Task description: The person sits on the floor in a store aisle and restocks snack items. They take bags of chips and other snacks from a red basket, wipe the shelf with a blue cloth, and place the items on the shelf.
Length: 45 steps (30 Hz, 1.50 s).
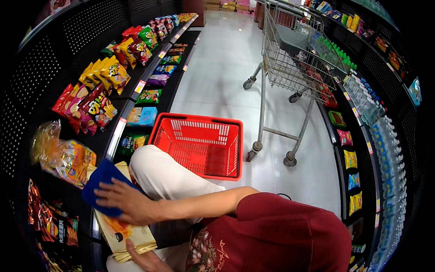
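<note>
My right hand (127,200) lies flat on a blue cloth (103,188), fingers spread, pressing it on the upper part of a cream-yellow snack bag (136,234). The hand looks slightly blurred. At the lower end of that bag, my left hand (146,260) grips its crimped edge, thumb on top. The bag slants between my knees and the shelf edge, its middle hidden by the cloth and right hand. Just beyond the cloth, a clear-wrapped packet with an orange label (73,159) sits on the black shelf (119,98).
A red shopping basket (197,149) stands on the tiled floor beside my knee. Behind it is a metal shopping cart (292,64). Chip bags (114,73) line the left shelf, with dark chip bags (54,224) nearer me. Bottled water (387,163) fills the right-hand shelf.
</note>
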Each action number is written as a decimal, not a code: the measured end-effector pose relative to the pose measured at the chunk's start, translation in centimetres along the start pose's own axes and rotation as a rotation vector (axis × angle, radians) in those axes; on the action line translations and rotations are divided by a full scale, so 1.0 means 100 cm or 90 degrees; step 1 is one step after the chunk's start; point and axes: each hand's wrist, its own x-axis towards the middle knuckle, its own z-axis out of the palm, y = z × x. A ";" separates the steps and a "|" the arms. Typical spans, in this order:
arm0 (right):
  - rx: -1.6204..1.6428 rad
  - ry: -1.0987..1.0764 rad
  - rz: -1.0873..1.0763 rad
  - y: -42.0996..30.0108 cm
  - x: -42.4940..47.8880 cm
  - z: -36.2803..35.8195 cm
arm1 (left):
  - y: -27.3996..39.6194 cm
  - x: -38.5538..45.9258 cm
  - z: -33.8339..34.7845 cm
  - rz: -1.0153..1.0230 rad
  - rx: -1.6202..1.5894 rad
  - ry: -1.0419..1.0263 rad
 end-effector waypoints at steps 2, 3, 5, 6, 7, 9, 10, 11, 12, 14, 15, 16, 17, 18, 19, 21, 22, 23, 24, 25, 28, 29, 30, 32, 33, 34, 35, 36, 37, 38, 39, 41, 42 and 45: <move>0.034 -0.101 -0.067 -0.019 -0.008 0.001 | -0.007 0.001 -0.010 -0.004 -0.023 -0.022; 0.040 -0.127 -0.124 -0.030 -0.009 0.006 | -0.010 0.002 -0.013 -0.004 -0.031 -0.028; 0.135 -0.137 -0.165 -0.043 -0.010 0.016 | -0.014 0.003 -0.021 -0.011 -0.058 -0.027; 0.110 -0.074 -0.190 -0.044 -0.005 0.022 | -0.016 0.002 -0.026 -0.019 -0.079 -0.018; 0.090 -0.117 -0.185 -0.041 -0.001 0.024 | -0.018 0.002 -0.030 -0.026 -0.099 -0.010; 0.058 -0.208 -0.189 -0.029 0.019 0.024 | -0.019 0.007 -0.038 -0.045 -0.059 -0.031; 0.010 -0.132 -0.219 -0.021 0.028 0.027 | -0.018 0.008 -0.040 -0.053 -0.041 -0.041; -0.004 -0.159 -0.195 -0.012 0.038 0.028 | -0.018 0.008 -0.041 -0.050 -0.055 -0.035; -0.060 -0.162 -0.197 -0.002 0.048 0.021 | -0.020 0.005 -0.032 -0.054 -0.073 -0.040; -0.088 -0.161 -0.170 0.020 0.066 0.015 | -0.020 0.005 -0.028 -0.028 -0.100 -0.059; -0.136 -0.179 -0.152 0.036 0.073 0.012 | -0.022 0.005 -0.024 -0.038 -0.104 -0.063; -0.162 -0.186 -0.151 0.043 0.082 0.008 | -0.020 0.005 -0.022 -0.040 -0.106 -0.060; -0.190 -0.193 -0.149 0.046 0.087 0.005 | -0.018 0.005 -0.021 -0.042 -0.109 -0.058; -0.194 -0.210 -0.140 0.043 0.090 0.010 | -0.017 0.006 -0.022 -0.031 -0.096 -0.047; -0.200 -0.227 -0.131 0.036 0.091 0.015 | -0.016 0.007 -0.023 -0.021 -0.084 -0.037; -0.206 -0.284 -0.121 0.019 0.087 0.017 | -0.017 0.008 -0.018 -0.009 -0.069 -0.034; -0.192 -0.324 -0.127 0.002 0.082 0.022 | -0.016 0.009 -0.017 0.002 -0.062 -0.031; -0.178 -0.364 -0.134 -0.013 0.075 0.029 | -0.014 0.010 -0.018 0.012 -0.054 -0.028; -0.126 -0.384 -0.132 -0.024 0.065 0.033 | -0.029 0.017 -0.033 0.076 0.054 -0.059; -0.070 -0.404 -0.133 -0.035 0.054 0.039 | -0.030 0.014 -0.036 0.106 0.087 -0.054; 0.090 -0.324 -0.227 -0.050 0.020 0.048 | -0.036 0.007 -0.031 0.103 0.044 -0.046; 0.090 -0.282 -0.248 -0.048 0.015 0.045 | -0.033 0.004 -0.029 0.076 -0.004 -0.042; 0.093 -0.243 -0.264 -0.043 0.006 0.041 | -0.034 0.001 -0.027 0.051 -0.044 -0.038; 0.138 -0.334 -0.242 -0.048 -0.002 0.025 | -0.036 -0.006 -0.038 0.031 -0.103 -0.028; 0.105 -0.324 -0.235 -0.044 -0.011 0.022 | -0.040 -0.009 -0.039 0.018 -0.133 -0.032; 0.111 -0.339 -0.207 -0.041 -0.018 0.014 | -0.044 -0.011 -0.040 0.006 -0.165 -0.038; 0.117 -0.353 -0.180 -0.039 -0.023 0.006 | -0.047 -0.010 -0.042 -0.004 -0.192 -0.054; 0.093 -0.375 -0.163 -0.038 -0.027 -0.002 | -0.050 -0.005 -0.039 -0.013 -0.225 -0.071; 0.069 -0.397 -0.149 -0.037 -0.030 -0.008 | -0.053 0.001 -0.040 -0.012 -0.249 -0.094; 0.059 -0.402 -0.146 -0.035 -0.035 -0.008 | -0.051 0.012 -0.046 -0.016 -0.264 -0.136; 0.055 -0.410 -0.166 -0.037 -0.035 -0.010 | -0.046 0.019 -0.053 -0.018 -0.283 -0.183; 0.010 -0.438 -0.144 -0.023 -0.040 -0.019 | -0.047 0.022 -0.044 -0.051 -0.323 -0.113; -0.010 -0.418 -0.131 -0.019 -0.035 -0.025 | -0.041 0.021 -0.038 -0.048 -0.288 -0.075; -0.078 -0.327 -0.074 -0.001 -0.004 -0.031 | -0.017 0.014 -0.034 -0.104 -0.271 -0.004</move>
